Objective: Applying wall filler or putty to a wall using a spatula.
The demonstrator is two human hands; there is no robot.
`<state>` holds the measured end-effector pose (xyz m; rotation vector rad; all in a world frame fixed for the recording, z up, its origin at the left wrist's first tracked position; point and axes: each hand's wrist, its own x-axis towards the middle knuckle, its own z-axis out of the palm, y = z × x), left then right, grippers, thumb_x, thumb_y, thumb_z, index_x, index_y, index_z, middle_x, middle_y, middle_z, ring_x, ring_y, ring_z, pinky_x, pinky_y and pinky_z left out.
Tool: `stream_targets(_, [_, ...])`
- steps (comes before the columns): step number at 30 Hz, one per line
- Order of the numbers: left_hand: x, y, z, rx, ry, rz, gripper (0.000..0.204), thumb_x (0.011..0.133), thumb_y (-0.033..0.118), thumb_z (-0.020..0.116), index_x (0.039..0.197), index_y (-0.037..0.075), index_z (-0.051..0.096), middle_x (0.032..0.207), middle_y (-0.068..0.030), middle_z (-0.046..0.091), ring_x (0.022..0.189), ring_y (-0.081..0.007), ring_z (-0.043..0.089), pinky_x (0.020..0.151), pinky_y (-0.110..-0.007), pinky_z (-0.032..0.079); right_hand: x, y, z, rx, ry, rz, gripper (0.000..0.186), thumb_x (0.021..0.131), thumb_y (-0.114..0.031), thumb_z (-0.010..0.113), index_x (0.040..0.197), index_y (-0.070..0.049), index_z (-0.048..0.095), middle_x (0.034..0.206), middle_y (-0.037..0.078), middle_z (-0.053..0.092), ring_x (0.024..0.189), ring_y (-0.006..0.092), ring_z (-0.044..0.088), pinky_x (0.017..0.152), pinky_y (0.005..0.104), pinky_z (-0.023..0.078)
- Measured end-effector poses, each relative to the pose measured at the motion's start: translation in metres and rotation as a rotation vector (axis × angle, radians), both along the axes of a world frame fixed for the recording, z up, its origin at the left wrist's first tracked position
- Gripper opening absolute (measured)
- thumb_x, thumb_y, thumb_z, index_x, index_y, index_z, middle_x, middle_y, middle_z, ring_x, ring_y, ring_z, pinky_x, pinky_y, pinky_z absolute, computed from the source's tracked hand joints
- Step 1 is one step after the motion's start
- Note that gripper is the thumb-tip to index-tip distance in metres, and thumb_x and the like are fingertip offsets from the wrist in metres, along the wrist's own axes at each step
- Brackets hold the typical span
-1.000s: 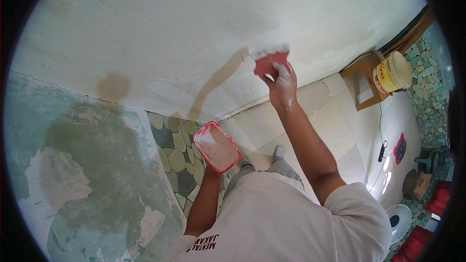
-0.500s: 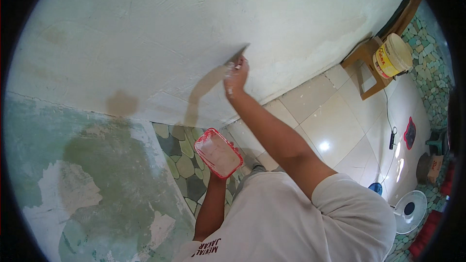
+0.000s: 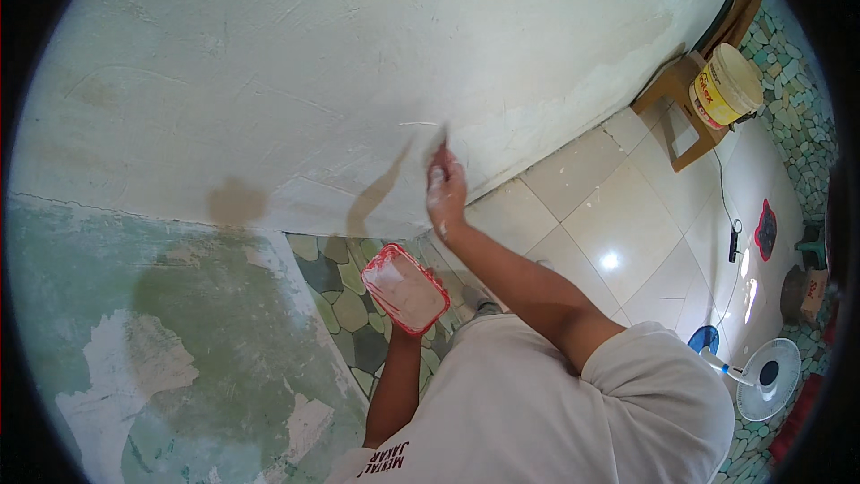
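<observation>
My right hand, spotted with white, is closed around the handle of a putty knife. The blade is seen nearly edge-on and blurred, at or just off the white plastered wall; contact cannot be made out. Close by, a thin pale ridge marks the plaster. Lower down, my left hand supports a red rectangular plastic tub from below, most of the hand hidden under it. Pinkish-white paste fills the tub's bottom and smears its inner sides.
Patchy green wall with peeled areas lies at left. At right, a yellow-labelled bucket sits on a brown stool. A cable with a black power strip and a white fan stand on the tiled floor.
My right hand and the putty knife have come down the wall toward me, the blade turning more upright. A thin ridge now shows on the plaster. The tub stays nearly in place.
</observation>
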<state>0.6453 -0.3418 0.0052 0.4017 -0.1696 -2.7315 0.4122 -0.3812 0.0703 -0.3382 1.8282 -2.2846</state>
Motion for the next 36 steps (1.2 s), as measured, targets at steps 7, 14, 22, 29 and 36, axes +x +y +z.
stream_targets(7, [-0.005, 0.003, -0.006, 0.058, 0.112, 0.012, 0.074, 0.088, 0.066, 0.048, 0.141, 0.015, 0.044, 0.140, -0.0191, 0.049, 0.127, -0.0446, 0.047, 0.106, -0.063, 0.036, -0.077, -0.039, -0.043, 0.060, 0.059, -0.266, 0.048, 0.084, 0.004, 0.046, 0.132, 0.005, 0.049, 0.122, 0.022, 0.058, 0.114, 0.0323, 0.057, 0.100, 0.0364, 0.043])
stream_targets(14, [0.002, 0.002, -0.001, 0.124, -0.034, 0.047, 0.074, 0.088, 0.070, 0.041, 0.135, 0.014, 0.050, 0.133, -0.0149, 0.055, 0.118, -0.0375, 0.054, 0.102, -0.057, 0.040, 0.036, -0.075, 0.064, -0.037, 0.027, 0.040, 0.044, 0.090, 0.004, 0.044, 0.134, 0.004, 0.045, 0.122, 0.015, 0.055, 0.111, 0.0260, 0.055, 0.099, 0.0334, 0.042])
stream_targets(22, [0.007, -0.004, -0.002, 1.222, 0.508, 0.279, 0.078, 0.089, 0.063, 0.046, 0.139, 0.004, 0.043, 0.140, -0.0189, 0.048, 0.123, -0.0408, 0.051, 0.106, -0.060, 0.038, 0.058, -0.032, 0.027, -0.012, 0.305, 0.358, 0.046, 0.094, 0.002, 0.044, 0.141, 0.003, 0.039, 0.130, 0.019, 0.053, 0.125, 0.0269, 0.048, 0.105, 0.0379, 0.039])
stream_targets(29, [0.025, 0.003, -0.009, 0.052, 0.068, 0.032, 0.073, 0.090, 0.061, 0.050, 0.142, 0.011, 0.042, 0.144, -0.0185, 0.045, 0.127, -0.0447, 0.047, 0.104, -0.065, 0.037, -0.042, -0.025, -0.043, 0.091, -0.014, -0.210, 0.041, 0.090, 0.003, 0.044, 0.130, 0.004, 0.051, 0.118, 0.013, 0.063, 0.110, 0.0228, 0.060, 0.095, 0.0328, 0.046])
stream_targets(36, [0.035, -0.018, -0.052, -0.044, 0.540, -0.157, 0.071, 0.090, 0.060, 0.050, 0.143, 0.013, 0.042, 0.144, -0.0185, 0.045, 0.127, -0.0442, 0.046, 0.103, -0.065, 0.038, -0.091, -0.071, 0.037, -0.677, -0.673, -0.369, 0.037, 0.086, 0.004, 0.044, 0.121, 0.005, 0.055, 0.101, 0.010, 0.063, 0.091, 0.0224, 0.060, 0.085, 0.0338, 0.048])
